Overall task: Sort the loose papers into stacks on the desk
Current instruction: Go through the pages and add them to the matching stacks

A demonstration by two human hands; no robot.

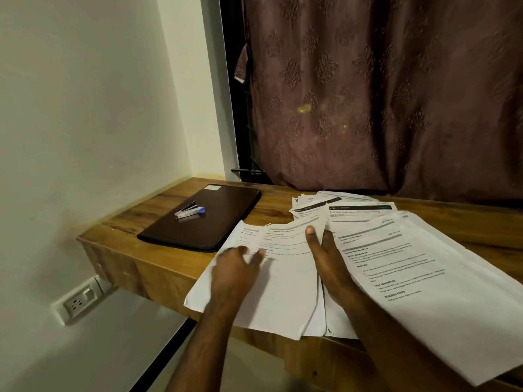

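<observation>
On the desk [158, 222] the papers [368, 250] lie fanned and overlapping, no squared stacks yet, so sorting seems barely begun; left hand [237, 267] and right hand [328, 261] rest on them, fingers relaxed.

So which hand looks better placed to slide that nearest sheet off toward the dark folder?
Probably the left hand: it rests on the leftmost white printed sheet, nearest the dark brown folder. The right hand lies farther right.
</observation>
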